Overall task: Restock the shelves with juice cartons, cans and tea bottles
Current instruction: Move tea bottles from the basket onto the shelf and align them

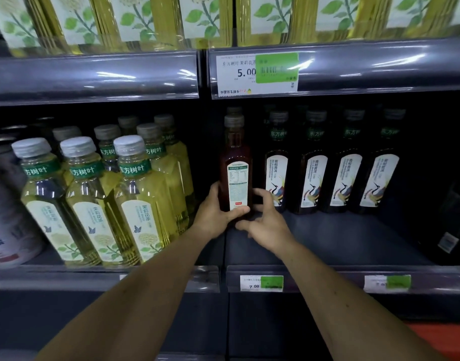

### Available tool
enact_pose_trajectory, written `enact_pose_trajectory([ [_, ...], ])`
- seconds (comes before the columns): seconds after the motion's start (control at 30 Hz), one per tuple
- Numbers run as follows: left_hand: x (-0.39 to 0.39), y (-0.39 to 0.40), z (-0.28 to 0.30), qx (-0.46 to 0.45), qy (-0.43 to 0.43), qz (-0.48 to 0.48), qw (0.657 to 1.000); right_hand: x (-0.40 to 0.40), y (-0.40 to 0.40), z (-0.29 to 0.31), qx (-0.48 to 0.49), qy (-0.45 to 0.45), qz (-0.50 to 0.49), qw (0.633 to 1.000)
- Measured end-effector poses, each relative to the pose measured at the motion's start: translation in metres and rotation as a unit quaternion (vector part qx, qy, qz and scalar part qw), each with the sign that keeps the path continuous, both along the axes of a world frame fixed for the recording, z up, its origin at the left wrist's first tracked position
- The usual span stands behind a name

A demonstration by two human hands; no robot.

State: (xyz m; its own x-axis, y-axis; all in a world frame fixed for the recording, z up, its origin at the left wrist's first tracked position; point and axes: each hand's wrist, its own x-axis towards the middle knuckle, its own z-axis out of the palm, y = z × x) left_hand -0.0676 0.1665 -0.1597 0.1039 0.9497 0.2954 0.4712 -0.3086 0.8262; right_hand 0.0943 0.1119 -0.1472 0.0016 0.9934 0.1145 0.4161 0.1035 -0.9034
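Dark tea bottle stands upright on the shelf, back label facing out, at the left end of a row of four dark bottles, well back from the front edge. Left hand grips its lower body, thumb across the front. Right hand touches the base from the right, fingers loosely curled, not gripping. Yellow tea bottles fill the shelf's left section. Price tag on the rail above.
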Motion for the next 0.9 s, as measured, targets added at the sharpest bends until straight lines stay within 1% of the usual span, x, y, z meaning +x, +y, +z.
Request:
enact_pose_trajectory([
  [0.17,0.004,-0.004,0.001,0.014,-0.008,0.019,1.000,-0.001,-0.002,-0.002,0.007,-0.008,0.005,1.000],
  [0.27,0.010,-0.006,0.001,0.027,-0.005,0.070,0.997,-0.002,-0.004,-0.001,0.002,-0.018,0.014,1.000],
  [0.37,0.014,-0.008,0.001,0.030,0.037,0.130,0.990,-0.005,-0.005,0.001,-0.020,-0.025,0.015,0.999],
  [0.47,0.015,-0.010,0.003,0.027,0.088,0.165,0.982,-0.005,-0.007,0.002,-0.023,-0.027,0.021,0.999],
  [0.57,0.014,-0.010,0.004,0.015,0.072,0.136,0.988,-0.002,-0.007,0.002,-0.015,-0.029,0.034,0.999],
  [0.67,0.012,-0.015,0.007,-0.032,0.033,0.080,0.996,-0.003,-0.009,0.001,-0.016,-0.028,0.041,0.999],
  [0.8,0.010,-0.020,0.009,-0.014,0.049,0.093,0.994,-0.004,-0.008,0.002,-0.025,-0.024,0.034,0.999],
  [0.9,0.011,-0.019,0.009,-0.008,0.025,0.103,0.994,-0.003,-0.009,0.001,-0.004,-0.012,0.035,0.999],
])
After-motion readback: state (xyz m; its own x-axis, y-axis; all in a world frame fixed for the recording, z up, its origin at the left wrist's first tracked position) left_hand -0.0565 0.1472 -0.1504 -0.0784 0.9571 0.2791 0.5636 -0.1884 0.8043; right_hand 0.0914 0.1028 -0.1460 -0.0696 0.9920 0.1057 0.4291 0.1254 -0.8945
